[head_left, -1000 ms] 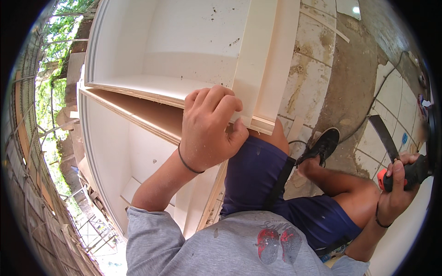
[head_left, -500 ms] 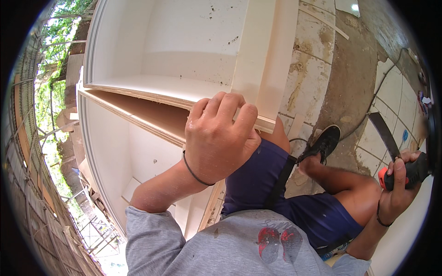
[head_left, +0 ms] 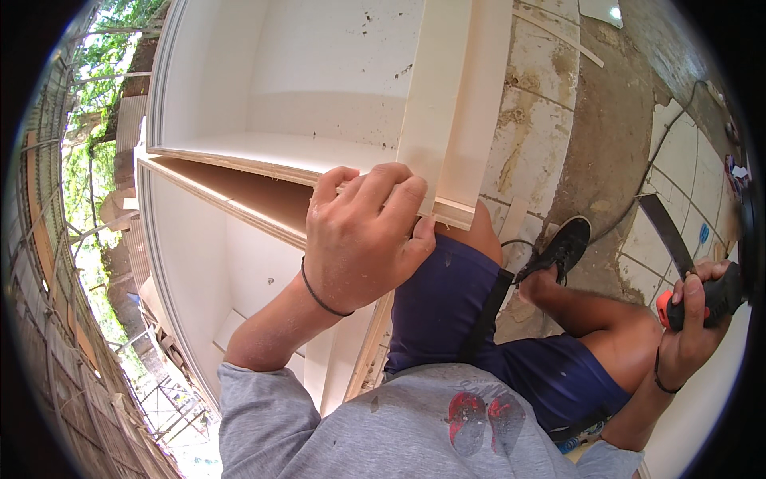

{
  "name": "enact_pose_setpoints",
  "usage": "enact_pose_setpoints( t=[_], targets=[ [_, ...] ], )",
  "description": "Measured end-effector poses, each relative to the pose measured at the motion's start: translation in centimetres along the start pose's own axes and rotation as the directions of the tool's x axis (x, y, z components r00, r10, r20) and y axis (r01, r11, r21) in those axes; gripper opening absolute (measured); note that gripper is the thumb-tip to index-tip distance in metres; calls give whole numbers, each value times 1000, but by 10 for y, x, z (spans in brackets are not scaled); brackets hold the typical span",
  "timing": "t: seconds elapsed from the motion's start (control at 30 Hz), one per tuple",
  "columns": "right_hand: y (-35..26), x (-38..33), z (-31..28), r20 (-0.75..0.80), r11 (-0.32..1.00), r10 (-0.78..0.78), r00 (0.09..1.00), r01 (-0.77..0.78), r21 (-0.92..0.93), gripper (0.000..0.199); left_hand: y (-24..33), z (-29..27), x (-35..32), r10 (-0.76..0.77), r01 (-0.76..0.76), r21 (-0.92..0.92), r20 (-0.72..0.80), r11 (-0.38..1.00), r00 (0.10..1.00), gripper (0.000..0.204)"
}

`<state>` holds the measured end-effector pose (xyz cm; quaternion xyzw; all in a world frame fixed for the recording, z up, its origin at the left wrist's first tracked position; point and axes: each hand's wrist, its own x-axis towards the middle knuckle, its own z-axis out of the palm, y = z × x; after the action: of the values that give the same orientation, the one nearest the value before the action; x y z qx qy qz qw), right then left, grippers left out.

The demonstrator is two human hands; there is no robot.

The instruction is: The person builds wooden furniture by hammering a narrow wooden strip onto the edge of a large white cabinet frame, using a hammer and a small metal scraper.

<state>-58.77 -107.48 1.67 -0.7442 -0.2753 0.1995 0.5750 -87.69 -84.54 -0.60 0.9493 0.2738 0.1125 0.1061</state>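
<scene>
The left hand [head_left: 363, 233] curls over the white cabinet [head_left: 323, 68] at eleven o'clock, perhaps feeling its edge; whether it grips is unclear. The right hand [head_left: 691, 319] grasps a black-and-red tool [head_left: 724, 294] toward four, seemingly held clear.

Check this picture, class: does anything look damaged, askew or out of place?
Yes. The floor tiling is stained and breaks off around a bare brown patch, so it looks damaged. Dark specks mar the white panel. By the left hand, two white boxes' edges diverge, leaving a wedge-shaped gap.
</scene>
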Motion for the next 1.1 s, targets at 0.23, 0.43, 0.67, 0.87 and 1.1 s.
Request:
enact_pose_setpoints(
  t=[0.23, 0.43, 0.67, 0.87, 1.1],
  targets=[
    [0, 1, 3, 23, 1000, -3, 1000, 3, -7, 28, 8, 5, 2, 87, -94, 149, 52, 984, 995, 27],
    [1, 1, 0, 38, 999, -23, 999, 24, -36, 29, 6, 6, 5, 151, -173, 244, 109, 954, 983, 28],
    [1, 2, 2, 45, 1000, -24, 999, 24, -6, 32, 6, 3, 1, 178, -210, 270, 138, 940, 974, 31],
    [1, 2, 3, 27, 1000, -24, 999, 24, -2, 30, 2, 5, 2, 266, -300, 290, 151, 909, 952, 24],
    [0, 5, 3, 60, 996, -65, 996, 69, -57, 20, -4, 6, 5, 361, -392, 337, 153, 856, 920, 14]
  ],
)
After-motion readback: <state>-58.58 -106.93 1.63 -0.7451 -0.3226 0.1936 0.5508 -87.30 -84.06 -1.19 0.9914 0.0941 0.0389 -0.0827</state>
